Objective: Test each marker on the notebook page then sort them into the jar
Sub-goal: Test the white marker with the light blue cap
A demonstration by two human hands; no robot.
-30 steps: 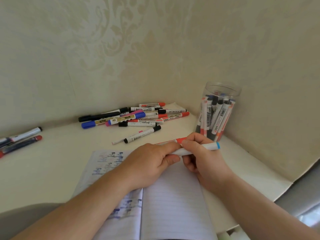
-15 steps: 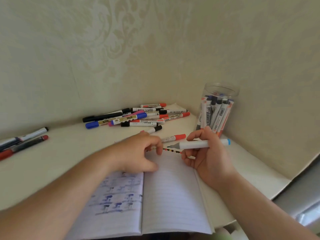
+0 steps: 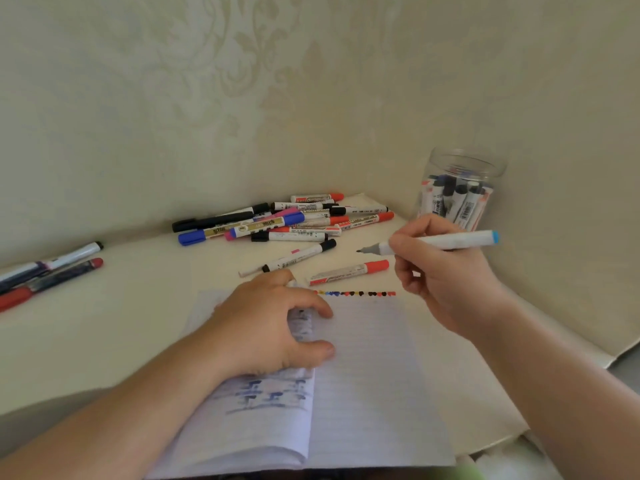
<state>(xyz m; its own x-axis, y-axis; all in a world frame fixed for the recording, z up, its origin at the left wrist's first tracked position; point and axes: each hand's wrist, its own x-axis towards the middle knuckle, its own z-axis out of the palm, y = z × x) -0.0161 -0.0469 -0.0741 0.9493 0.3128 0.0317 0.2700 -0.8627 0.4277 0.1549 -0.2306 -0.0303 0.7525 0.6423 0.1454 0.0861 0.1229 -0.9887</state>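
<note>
My right hand (image 3: 440, 282) grips an uncapped white marker (image 3: 450, 240) with a light blue end, its dark tip pointing left above the table. My left hand (image 3: 263, 323) rests with curled fingers on the open notebook (image 3: 374, 375), near the fold. A small white piece, apparently the marker cap (image 3: 292, 282), peeks out at its fingers. The left page carries blue test marks, and a row of coloured dots runs along the right page's top edge. The clear jar (image 3: 464, 168) stands in the far right corner with several markers in it.
A pile of loose markers (image 3: 277, 223) lies at the back by the wall. A red-capped marker (image 3: 349, 271) and a black-capped one (image 3: 298, 258) lie just beyond the notebook. More markers (image 3: 52, 271) lie at the far left. The table (image 3: 571, 341) ends at the right.
The two hands pulled the marker apart. My right hand lifted the uncapped marker up and right, and my left hand came down onto the notebook with the cap.
</note>
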